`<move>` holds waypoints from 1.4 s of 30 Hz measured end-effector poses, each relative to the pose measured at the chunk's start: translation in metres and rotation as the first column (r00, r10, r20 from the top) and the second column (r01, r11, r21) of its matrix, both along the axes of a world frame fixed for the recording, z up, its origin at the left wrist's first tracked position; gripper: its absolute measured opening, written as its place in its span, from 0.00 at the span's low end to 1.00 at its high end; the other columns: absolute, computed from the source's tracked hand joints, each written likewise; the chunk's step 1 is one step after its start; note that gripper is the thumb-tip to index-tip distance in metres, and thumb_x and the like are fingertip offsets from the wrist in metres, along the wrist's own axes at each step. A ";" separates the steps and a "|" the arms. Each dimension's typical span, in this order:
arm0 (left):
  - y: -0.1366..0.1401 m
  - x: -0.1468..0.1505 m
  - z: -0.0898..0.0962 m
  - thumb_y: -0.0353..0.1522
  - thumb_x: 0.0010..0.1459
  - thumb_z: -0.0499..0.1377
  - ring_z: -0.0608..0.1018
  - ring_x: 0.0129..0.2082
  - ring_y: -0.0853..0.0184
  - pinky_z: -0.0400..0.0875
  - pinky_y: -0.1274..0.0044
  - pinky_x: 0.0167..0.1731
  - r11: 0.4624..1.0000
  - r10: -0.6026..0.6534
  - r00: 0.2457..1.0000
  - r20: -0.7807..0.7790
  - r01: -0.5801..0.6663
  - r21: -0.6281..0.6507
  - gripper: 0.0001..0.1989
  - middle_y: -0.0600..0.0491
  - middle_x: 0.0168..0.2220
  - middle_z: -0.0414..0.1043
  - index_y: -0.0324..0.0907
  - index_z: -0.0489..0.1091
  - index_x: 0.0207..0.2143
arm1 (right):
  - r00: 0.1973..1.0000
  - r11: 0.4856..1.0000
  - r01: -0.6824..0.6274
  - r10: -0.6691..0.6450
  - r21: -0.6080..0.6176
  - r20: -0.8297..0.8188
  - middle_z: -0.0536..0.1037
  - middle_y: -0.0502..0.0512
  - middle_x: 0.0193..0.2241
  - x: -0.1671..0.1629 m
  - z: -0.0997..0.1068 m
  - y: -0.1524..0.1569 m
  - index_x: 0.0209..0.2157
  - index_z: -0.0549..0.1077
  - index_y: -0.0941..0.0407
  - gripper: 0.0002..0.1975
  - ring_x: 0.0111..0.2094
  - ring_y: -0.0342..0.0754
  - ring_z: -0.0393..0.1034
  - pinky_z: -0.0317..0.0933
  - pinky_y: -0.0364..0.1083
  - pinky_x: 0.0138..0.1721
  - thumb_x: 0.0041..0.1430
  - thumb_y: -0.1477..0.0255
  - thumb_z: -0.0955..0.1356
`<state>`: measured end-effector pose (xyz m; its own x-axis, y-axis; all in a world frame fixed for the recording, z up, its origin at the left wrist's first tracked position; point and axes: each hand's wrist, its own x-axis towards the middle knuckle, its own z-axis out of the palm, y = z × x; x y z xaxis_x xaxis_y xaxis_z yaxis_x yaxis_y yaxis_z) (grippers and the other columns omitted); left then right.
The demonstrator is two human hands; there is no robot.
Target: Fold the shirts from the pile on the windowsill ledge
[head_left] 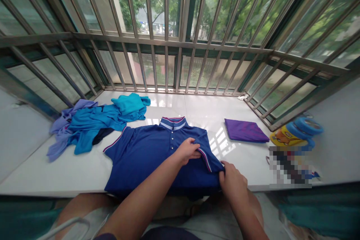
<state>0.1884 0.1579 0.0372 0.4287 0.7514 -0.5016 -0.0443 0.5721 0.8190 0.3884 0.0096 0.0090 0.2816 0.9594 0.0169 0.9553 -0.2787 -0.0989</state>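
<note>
A dark blue polo shirt (pixel 149 157) lies spread front up, collar away from me, with striped trim on its collar and sleeve cuffs and a short row of buttons. Its lower part reaches the near edge of the white ledge. My left hand (pixel 188 152) crosses over the shirt, its fingers closed at the cuff of the sleeve on the right. Farther right, my right hand (pixel 234 179) pinches the shirt's cloth near that sleeve's outer lower corner, fingers curled.
A heap of blue and lilac clothes (pixel 98 122) lies on the left of the white ledge (pixel 174 105). On the right are a folded purple garment (pixel 244 130), a blue and yellow container (pixel 292 133) and a blurred-out patch. Metal window bars (pixel 180 45) surround the ledge.
</note>
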 end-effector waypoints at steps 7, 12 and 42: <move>-0.005 -0.027 -0.033 0.30 0.66 0.64 0.84 0.29 0.66 0.82 0.71 0.36 0.978 0.078 0.936 -0.344 -0.004 0.210 0.22 0.49 0.46 0.76 0.44 0.60 0.59 | 0.990 0.990 -0.141 0.141 -0.006 -0.005 0.78 0.64 0.57 0.018 0.036 0.074 0.64 0.72 0.54 0.26 0.55 0.57 0.75 0.61 0.61 0.62 0.68 0.80 0.62; -0.032 -0.029 -0.033 0.35 0.67 0.65 0.82 0.54 0.53 0.76 0.62 0.58 0.730 0.216 0.810 -0.545 0.237 0.641 0.24 0.41 0.58 0.73 0.47 0.68 0.63 | 0.894 0.895 -0.445 0.446 -0.029 0.043 0.72 0.61 0.63 0.007 0.061 0.161 0.66 0.72 0.51 0.24 0.57 0.51 0.71 0.63 0.46 0.52 0.74 0.78 0.61; -0.052 -0.005 -0.054 0.29 0.70 0.54 0.81 0.60 0.58 0.61 0.56 0.73 0.225 0.072 0.840 -0.538 0.512 0.829 0.14 0.43 0.56 0.82 0.41 0.74 0.54 | 0.967 0.990 -0.068 0.036 -0.121 -0.251 0.83 0.60 0.50 -0.010 0.008 0.007 0.58 0.73 0.53 0.18 0.49 0.55 0.80 0.67 0.49 0.50 0.71 0.74 0.63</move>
